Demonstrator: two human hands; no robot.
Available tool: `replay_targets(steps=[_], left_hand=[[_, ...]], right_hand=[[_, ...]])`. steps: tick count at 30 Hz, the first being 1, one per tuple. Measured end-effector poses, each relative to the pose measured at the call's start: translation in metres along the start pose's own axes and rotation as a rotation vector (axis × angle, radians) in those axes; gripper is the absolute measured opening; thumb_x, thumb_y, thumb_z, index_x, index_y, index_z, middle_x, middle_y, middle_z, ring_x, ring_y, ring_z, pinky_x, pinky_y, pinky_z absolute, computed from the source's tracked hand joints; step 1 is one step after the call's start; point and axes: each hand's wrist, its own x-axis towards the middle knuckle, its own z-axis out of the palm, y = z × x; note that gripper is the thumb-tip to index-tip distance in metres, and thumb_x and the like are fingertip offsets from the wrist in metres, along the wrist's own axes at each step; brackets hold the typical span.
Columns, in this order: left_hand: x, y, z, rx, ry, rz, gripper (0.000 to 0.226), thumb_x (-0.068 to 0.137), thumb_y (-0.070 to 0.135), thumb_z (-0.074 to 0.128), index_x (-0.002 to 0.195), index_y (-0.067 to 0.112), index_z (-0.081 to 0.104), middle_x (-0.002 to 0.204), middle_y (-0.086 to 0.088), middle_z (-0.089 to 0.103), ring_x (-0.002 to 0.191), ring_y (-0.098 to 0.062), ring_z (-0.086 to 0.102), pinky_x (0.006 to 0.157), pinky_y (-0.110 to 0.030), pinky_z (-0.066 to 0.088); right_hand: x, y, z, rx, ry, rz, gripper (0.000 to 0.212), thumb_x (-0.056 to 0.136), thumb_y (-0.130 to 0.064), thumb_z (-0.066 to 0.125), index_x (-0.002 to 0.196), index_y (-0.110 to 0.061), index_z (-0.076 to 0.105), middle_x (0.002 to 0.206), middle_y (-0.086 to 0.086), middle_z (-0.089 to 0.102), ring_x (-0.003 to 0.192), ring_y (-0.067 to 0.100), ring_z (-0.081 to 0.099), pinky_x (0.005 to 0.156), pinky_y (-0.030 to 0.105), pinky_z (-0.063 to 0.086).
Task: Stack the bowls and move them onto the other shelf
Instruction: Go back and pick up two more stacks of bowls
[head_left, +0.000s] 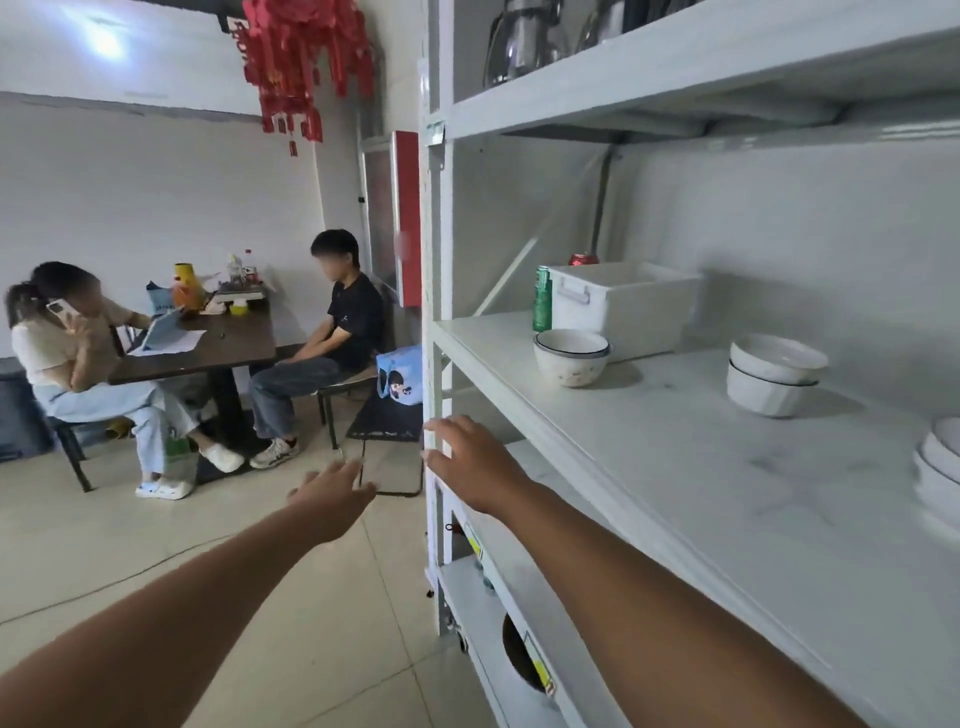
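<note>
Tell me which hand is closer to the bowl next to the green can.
Right. The right hand is at the shelf's front edge, below and left of the bowl. The left hand hangs farther left, over the floor, off the shelving.

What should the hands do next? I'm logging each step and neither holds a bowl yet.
Probably reach the right hand up to the near bowl and carry it over to the stacked pair. Both hands are open and empty, the left hand off the shelf, and that bowl stands alone beside the tub.
</note>
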Motion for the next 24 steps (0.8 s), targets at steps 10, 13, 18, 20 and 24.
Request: replay_targets(steps=[10,13,18,20,24], left_hand=[[0.105,0.142,-0.031,-0.191,0.069,0.443,0.075,0.092,0.059,0.047,0.153,0.020,0.024,0.157,-0.011,0.031,0.141,-0.037,0.030,0.115,-0.047,0.026],[0.109,0.171,-0.024,-0.334,0.075,0.495,0.086,0.087,0.058,0.057,0.153,0.018,0.021,0.156,-0.014,0.028,0.139,-0.040,0.033,0.113,-0.048,0.028],[0.111,0.207,-0.008,-0.459,0.092,0.492,0.100,0.078,0.050,0.073,0.153,0.011,0.019,0.149,-0.021,0.032,0.131,-0.046,0.038,0.110,-0.049,0.032],[0.118,0.217,-0.004,-0.502,0.093,0.483,0.104,0.075,0.048,0.077,0.153,0.011,0.018,0.148,-0.021,0.033,0.131,-0.045,0.039,0.110,-0.049,0.033],[0.137,0.232,0.003,-0.550,0.088,0.466,0.112,0.068,0.047,0.083,0.152,0.012,0.017,0.144,-0.022,0.036,0.131,-0.044,0.040,0.109,-0.050,0.035]], right_hand=[[0.003,0.061,-0.114,-0.006,0.463,0.380,0.038,0.096,-0.031,0.052,0.133,-0.022,0.057,0.139,0.002,0.052,0.128,0.021,0.050,0.109,0.035,0.039],[-0.026,0.090,-0.138,0.004,0.573,0.547,0.040,0.096,-0.030,0.052,0.136,-0.023,0.052,0.138,0.006,0.051,0.124,0.023,0.051,0.103,0.032,0.039],[-0.061,0.128,-0.166,0.157,0.796,0.789,0.066,0.092,-0.032,0.063,0.149,-0.018,0.035,0.145,0.012,0.048,0.131,0.028,0.049,0.104,0.033,0.038],[-0.069,0.141,-0.174,0.179,0.842,0.818,0.074,0.088,-0.030,0.070,0.150,-0.014,0.032,0.144,0.012,0.048,0.130,0.028,0.049,0.099,0.031,0.040],[-0.077,0.167,-0.189,0.166,0.917,0.863,0.075,0.079,-0.026,0.080,0.140,-0.008,0.040,0.134,0.013,0.051,0.122,0.028,0.053,0.081,0.025,0.038]])
